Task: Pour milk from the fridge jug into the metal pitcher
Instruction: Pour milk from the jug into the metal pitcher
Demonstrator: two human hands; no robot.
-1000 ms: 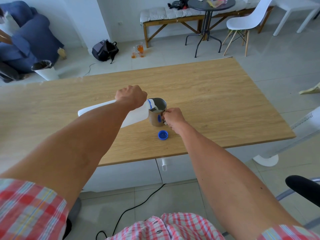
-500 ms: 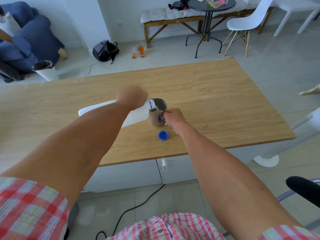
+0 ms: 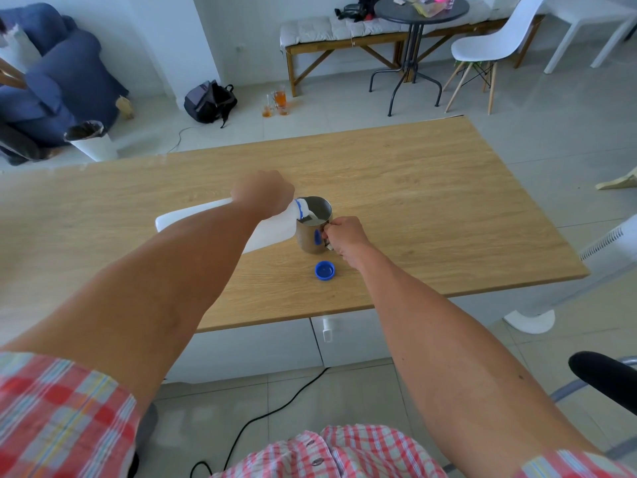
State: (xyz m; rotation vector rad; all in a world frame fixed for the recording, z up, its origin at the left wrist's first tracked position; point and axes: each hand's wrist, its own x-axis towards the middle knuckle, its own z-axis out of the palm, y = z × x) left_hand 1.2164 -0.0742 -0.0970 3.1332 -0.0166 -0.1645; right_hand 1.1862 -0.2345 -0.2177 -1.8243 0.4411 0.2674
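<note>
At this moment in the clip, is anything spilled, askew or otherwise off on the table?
Nothing stands out. The left hand tips the jug with its mouth over the pitcher, milk lands inside, and the right hand holds the handle. The blue cap lies on the table near the pitcher; no spill shows.

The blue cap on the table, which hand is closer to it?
Right. The right hand grips the metal pitcher's handle just above the blue cap; the left hand holds the tilted milk jug farther away.
</note>
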